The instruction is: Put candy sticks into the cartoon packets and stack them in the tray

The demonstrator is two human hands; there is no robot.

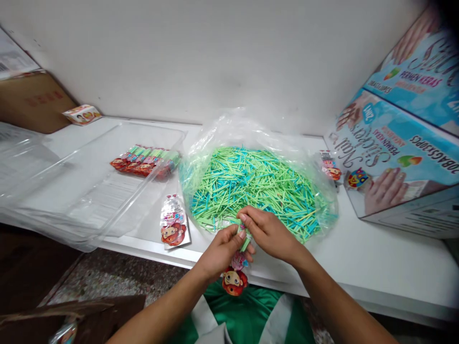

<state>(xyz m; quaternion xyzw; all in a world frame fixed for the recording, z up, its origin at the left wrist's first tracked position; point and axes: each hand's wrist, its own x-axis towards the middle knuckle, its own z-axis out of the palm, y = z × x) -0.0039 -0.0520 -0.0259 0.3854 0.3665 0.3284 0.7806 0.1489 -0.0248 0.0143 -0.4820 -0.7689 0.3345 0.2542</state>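
Note:
My left hand (224, 248) grips a small printed packet (234, 281) with a red-haired cartoon figure, which hangs below my fingers over the table's front edge. Thin green sticks (245, 245) show at the packet's upper part, between my two hands. At their top end my right hand (268, 234) is closed in a pinch; its fingertips partly hide what they hold. Just beyond my hands a clear plastic bag (244, 125) lies spread open, with a large heap of green and blue sticks (247, 184) in it.
A flat stack of similar packets (174, 222) lies left of the bag. Further left, a clear plastic tray (93, 200) holds a row of filled packets (143, 160). Blue printed cartons (401, 143) stand at the right, a brown carton (32, 102) at the far left.

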